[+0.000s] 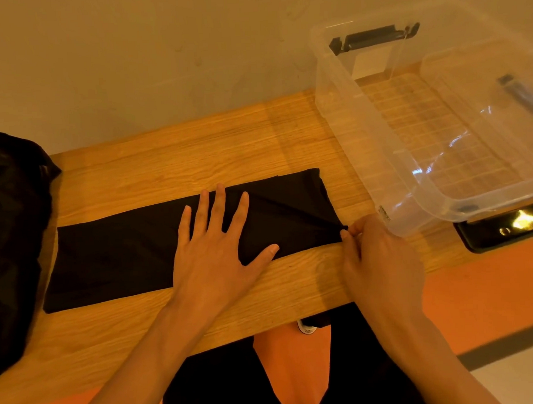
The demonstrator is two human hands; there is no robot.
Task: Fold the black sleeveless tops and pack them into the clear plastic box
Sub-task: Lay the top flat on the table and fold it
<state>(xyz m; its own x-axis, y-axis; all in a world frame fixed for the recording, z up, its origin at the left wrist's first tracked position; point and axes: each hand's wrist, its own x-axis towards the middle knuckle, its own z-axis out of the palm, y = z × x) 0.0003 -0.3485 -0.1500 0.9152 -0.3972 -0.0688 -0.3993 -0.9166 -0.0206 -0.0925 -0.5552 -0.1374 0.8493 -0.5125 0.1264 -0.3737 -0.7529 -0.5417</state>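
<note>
A black sleeveless top (pixel 118 254) lies folded into a long strip across the wooden table (pixel 171 151). My left hand (pixel 215 246) presses flat on the middle of the strip, fingers spread. My right hand (pixel 380 258) pinches the strip's near right corner at the table's front. The clear plastic box (pixel 364 154) stands at the right end of the table with nothing inside; black latches sit on its far and right rims.
A heap of black fabric (pixel 13 243) fills the table's left end. A glossy black phone-like slab (pixel 511 231) lies by the box's near corner. A wall runs right behind the table. My dark-clothed legs and an orange floor show below the front edge.
</note>
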